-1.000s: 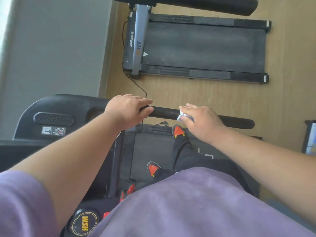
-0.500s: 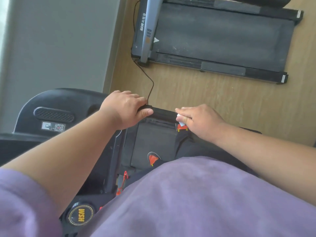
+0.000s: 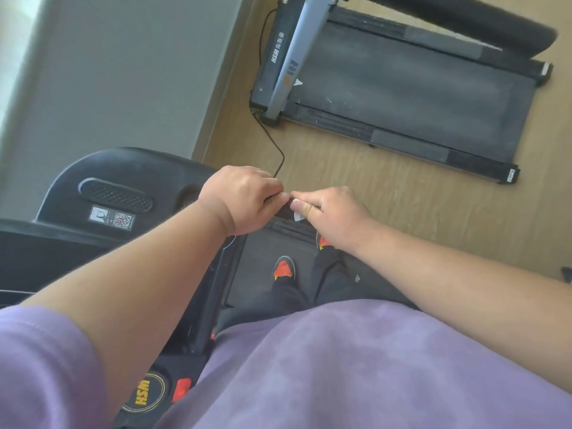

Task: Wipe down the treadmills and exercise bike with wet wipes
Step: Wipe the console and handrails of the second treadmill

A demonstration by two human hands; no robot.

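Gripping the black handrail (image 3: pixel 286 212) of the near treadmill (image 3: pixel 123 193), the left hand (image 3: pixel 244 196) curls round it; just beside, almost touching, the right hand (image 3: pixel 334 215) pinches a white wet wipe (image 3: pixel 297 216) against the same bar. Its long axis runs left to right, mostly hidden. A second treadmill (image 3: pixel 402 88) lies lengthwise farther right.

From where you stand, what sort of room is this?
Probably a home gym or small exercise room: a flat black treadmill lies on the wooden floor, and the person stands on another black treadmill's belt.
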